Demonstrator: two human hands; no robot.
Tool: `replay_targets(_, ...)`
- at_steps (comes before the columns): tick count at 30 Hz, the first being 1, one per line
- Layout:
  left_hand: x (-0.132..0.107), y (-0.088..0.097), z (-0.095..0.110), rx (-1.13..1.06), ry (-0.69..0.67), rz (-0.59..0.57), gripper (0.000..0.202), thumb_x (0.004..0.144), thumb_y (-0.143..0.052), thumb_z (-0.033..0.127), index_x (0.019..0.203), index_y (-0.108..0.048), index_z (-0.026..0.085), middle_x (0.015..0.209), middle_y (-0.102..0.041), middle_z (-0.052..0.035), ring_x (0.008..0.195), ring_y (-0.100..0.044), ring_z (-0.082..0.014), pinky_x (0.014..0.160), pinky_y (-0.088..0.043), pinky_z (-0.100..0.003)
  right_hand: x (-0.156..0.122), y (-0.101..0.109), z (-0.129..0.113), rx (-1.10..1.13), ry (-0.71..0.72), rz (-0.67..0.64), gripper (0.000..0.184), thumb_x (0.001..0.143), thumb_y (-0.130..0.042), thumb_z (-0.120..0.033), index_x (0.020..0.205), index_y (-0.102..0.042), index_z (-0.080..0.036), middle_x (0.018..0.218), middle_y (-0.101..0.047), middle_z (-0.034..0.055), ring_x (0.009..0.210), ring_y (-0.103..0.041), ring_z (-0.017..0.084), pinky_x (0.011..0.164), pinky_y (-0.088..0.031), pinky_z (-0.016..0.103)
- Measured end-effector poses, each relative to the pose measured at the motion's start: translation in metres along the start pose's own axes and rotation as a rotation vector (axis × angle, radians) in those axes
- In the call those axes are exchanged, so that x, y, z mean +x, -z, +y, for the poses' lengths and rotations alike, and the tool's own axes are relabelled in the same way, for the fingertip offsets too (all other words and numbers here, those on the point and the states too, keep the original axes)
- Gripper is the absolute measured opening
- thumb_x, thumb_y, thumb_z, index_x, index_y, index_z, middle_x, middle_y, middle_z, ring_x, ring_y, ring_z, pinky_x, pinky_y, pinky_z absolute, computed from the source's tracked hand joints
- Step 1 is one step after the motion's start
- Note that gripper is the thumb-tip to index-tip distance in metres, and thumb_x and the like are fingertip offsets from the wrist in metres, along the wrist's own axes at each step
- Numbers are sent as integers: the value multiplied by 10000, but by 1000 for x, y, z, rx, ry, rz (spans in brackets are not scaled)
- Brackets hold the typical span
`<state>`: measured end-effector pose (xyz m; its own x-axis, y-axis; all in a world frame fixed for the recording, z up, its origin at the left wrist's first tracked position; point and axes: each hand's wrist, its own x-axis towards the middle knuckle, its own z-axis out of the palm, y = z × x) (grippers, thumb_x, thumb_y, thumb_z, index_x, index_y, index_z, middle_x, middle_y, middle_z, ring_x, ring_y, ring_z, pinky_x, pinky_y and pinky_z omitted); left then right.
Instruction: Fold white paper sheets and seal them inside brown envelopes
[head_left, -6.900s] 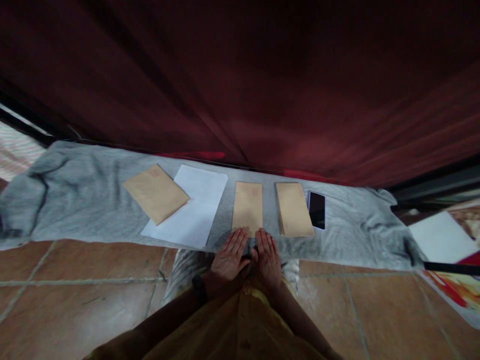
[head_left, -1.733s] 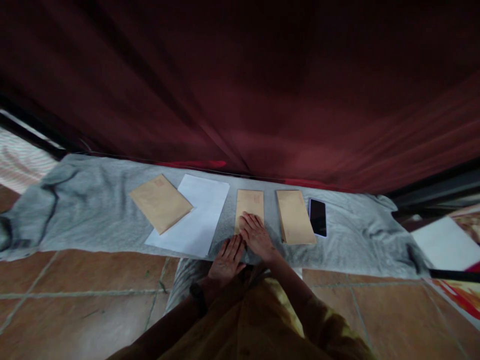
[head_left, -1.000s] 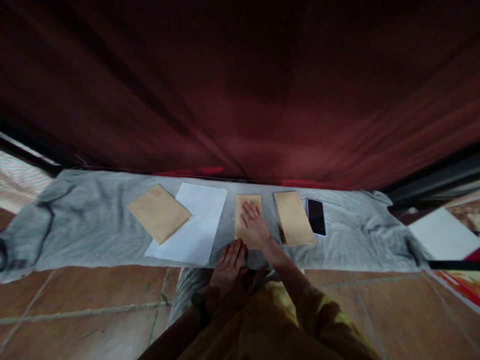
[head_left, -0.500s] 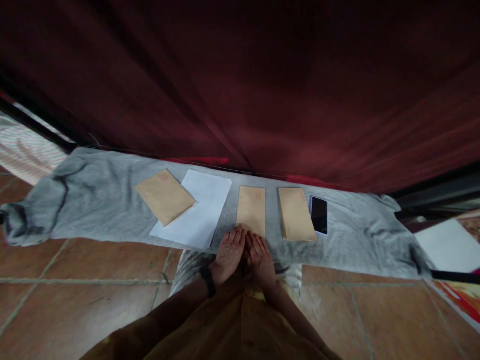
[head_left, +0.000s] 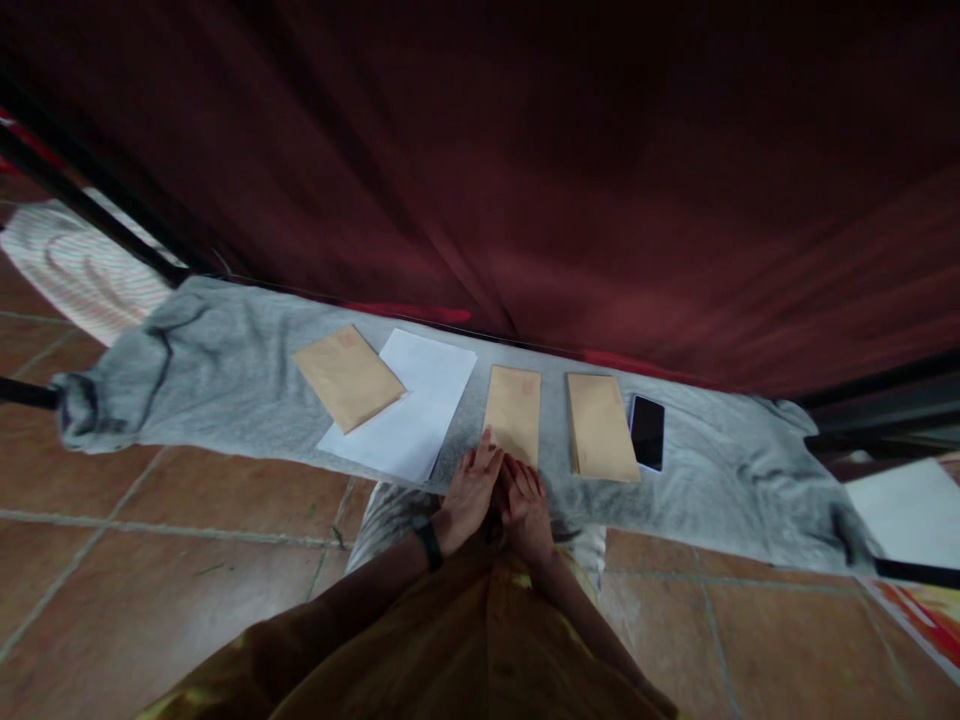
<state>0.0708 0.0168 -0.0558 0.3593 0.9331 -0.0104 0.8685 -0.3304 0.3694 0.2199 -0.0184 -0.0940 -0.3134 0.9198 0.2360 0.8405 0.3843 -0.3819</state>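
On the grey cloth (head_left: 225, 365), a brown envelope (head_left: 347, 380) hides part of the white paper (head_left: 431, 400). The left hand (head_left: 471, 490), fingers close together, covers the near end of the middle envelope (head_left: 516, 402); the right hand (head_left: 527, 512), fingers curled, adjoins it. Whether either grips cannot be told. Right of them lie an envelope stack (head_left: 603, 427), a dark-screened phone (head_left: 648, 434) and a cut-off white sheet (head_left: 911, 515).

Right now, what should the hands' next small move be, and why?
Perhaps press down along the near edge of the middle rectangular brown paper envelope: the left hand and right hand are close together at that edge, while its far part lies flat and uncovered.
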Motion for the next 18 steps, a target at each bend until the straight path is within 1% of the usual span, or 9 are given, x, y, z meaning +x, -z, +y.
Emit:
replay_targets(2, 3, -1, 0, -164, 70, 59, 552, 875, -421, 53, 1406, -490, 187, 1610, -327, -142, 1443, -382, -263, 1121, -409, -450, 1, -1, 0, 7, -9, 9, 538, 975, -443, -192, 1512, -414, -181, 1482, -519, 103, 1382, -432, 245, 1171, -311, 447)
replay_targets(4, 8, -2, 0, -362, 186, 157, 589, 848, -480, 65, 1421, -477, 200, 1581, -363, -140, 1436, -389, -262, 1141, -390, -446, 1, -2, 0, 12, -20, 19, 513, 972, -448, -190, 1485, -455, -183, 1459, -542, 106, 1361, -452, 246, 1162, -318, 450)
replay_targets(6, 15, -3, 0, -577, 304, 250, 668, 810, -522, 63, 1457, -431, 203, 1497, -464, -136, 1374, -464, -243, 1135, -404, -425, 2, -3, 0, 18, -30, 37, 502, 958, -456, -169, 1459, -488, -175, 1434, -564, 113, 1341, -470, 244, 1150, -332, 444)
replay_targets(7, 18, -4, 0, -688, 352, 272, 710, 796, -533, 61, 1478, -397, 205, 1433, -527, -126, 1314, -522, -228, 1113, -430, -411, 2, -3, -1, 23, -35, 49, 502, 950, -460, -158, 1451, -497, -170, 1422, -574, 116, 1331, -478, 242, 1143, -341, 439)
replay_targets(9, 23, -6, 0, -898, 418, 261, 772, 778, -536, 56, 1507, -339, 213, 1283, -637, -94, 1151, -629, -200, 1037, -497, -391, 3, -3, -2, 32, -47, 80, 507, 935, -460, -136, 1439, -510, -163, 1406, -587, 117, 1310, -495, 242, 1126, -360, 432)
replay_targets(11, 25, -8, 1, -1056, 429, 228, 789, 770, -529, 53, 1513, -323, 221, 1195, -686, -68, 1038, -671, -183, 971, -536, -374, 5, -2, -4, 39, -62, 105, 516, 922, -446, -114, 1430, -520, -163, 1398, -592, 116, 1286, -516, 243, 1108, -378, 426)
replay_targets(13, 25, -7, 4, -1134, 401, 226, 761, 767, -525, 57, 1492, -365, 225, 1189, -694, -59, 1025, -673, -177, 954, -542, -361, 8, 1, -5, 35, -80, 119, 529, 911, -427, -94, 1427, -524, -162, 1386, -597, 121, 1264, -535, 245, 1090, -396, 421)
replay_targets(15, 24, -2, 9, -1154, 377, 234, 710, 777, -537, 84, 1463, -417, 220, 1177, -696, -55, 1031, -666, -178, 951, -539, -352, 11, 5, -6, 25, -113, 132, 530, 907, -420, -87, 1420, -531, -161, 1356, -612, 129, 1245, -550, 248, 1065, -422, 413)
replay_targets(18, 22, 9, 20, -1155, 359, 212, 622, 825, -581, 183, 1435, -464, 207, 1078, -705, -52, 957, -666, -175, 908, -543, -340, 16, 17, -2, 35, -180, 170, 504, 918, -421, -101, 1394, -562, -185, 1286, -639, 125, 1181, -592, 239, 991, -484, 366)
